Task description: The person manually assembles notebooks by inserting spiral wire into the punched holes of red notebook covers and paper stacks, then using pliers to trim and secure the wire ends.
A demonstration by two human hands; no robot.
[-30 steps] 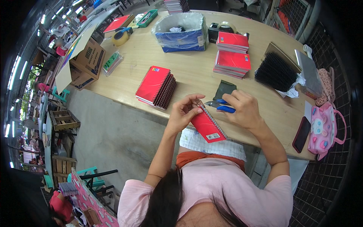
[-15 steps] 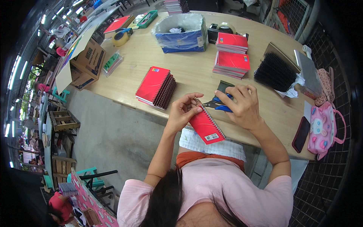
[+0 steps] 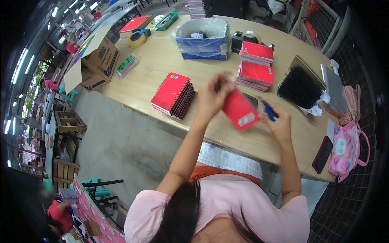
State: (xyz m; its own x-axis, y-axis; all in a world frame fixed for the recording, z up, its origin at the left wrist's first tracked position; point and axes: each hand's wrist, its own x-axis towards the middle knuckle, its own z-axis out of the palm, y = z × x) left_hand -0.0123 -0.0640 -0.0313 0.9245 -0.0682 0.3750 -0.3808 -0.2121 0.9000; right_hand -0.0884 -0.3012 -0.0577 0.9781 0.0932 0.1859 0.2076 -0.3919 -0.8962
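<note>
My left hand (image 3: 214,96) grips a small red spiral notebook (image 3: 238,110) by its upper end. It is raised over the table's near side, tilted and slightly blurred, with a pale label low on its cover. My right hand (image 3: 279,126) is closed round blue-handled pliers (image 3: 269,111), just right of the notebook's lower corner; their jaws cannot be made out. To the left of my left hand is a pile of red spiral notebooks (image 3: 172,90). Further right, beyond my hands, stand two more piles of red notebooks, a nearer one (image 3: 256,73) and a farther one (image 3: 257,52).
A plastic-lined blue box (image 3: 202,47) and a tape dispenser (image 3: 246,39) stand at the back. On the right are a mass of black bristly coils (image 3: 298,83), a phone (image 3: 322,154) and a pink bag (image 3: 344,148). An open carton (image 3: 99,65) is at the left edge.
The notebook has moved up and to the right with my left hand, away from my lap. My right hand with the pliers has shifted lower and right, and the pliers have left the spiral wire.
</note>
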